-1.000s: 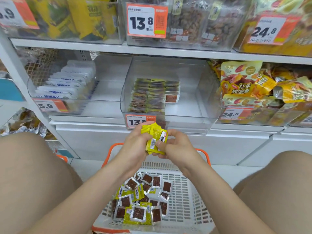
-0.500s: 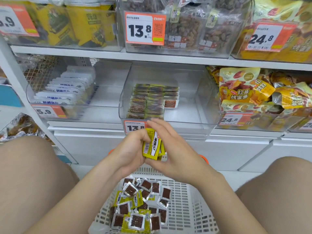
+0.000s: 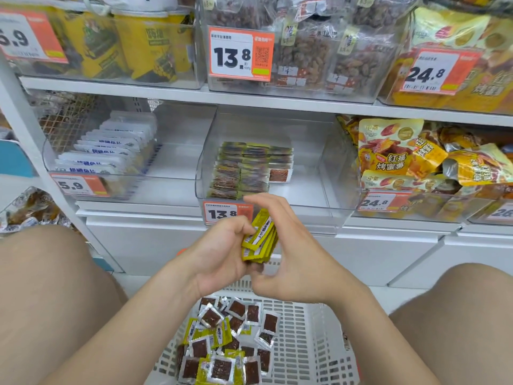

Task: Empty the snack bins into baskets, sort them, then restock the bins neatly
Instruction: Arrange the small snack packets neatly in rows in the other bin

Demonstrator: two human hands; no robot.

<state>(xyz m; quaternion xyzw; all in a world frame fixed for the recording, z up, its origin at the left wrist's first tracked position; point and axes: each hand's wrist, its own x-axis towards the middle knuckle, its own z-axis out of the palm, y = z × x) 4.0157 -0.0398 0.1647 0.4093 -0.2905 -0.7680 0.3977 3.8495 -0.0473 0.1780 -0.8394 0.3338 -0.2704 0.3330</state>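
Seen from the person's head, looking down past bare knees at either side. Nearest, on the floor between them, sits a white slatted basket (image 3: 305, 343) holding a loose heap of small snack packets (image 3: 227, 345), yellow backs and clear fronts mixed. This is the sorted stock waiting to go back.

Just above the basket the two hands meet. The left hand (image 3: 219, 257) curls its fingers round a stack of yellow packets (image 3: 259, 237), held on edge and slightly tilted. The right hand (image 3: 294, 262) arches over the stack with fairly straight fingers at its top edge and the thumb below. It seems to be tapping the stack square rather than gripping it, though blur makes this uncertain. Squaring the stack likely lets it slot in as a tidy row.

Beyond the hands is the clear middle bin (image 3: 327, 168) on the lower shelf. It is partly restocked, with neat rows of packets (image 3: 244, 168) at its left. Its front wall and an orange price tag (image 3: 222, 213) stand between hands and rows, so the stack must go over them.

A bin of white packets (image 3: 111, 151) sits to the left and yellow bags (image 3: 402, 157) to the right.
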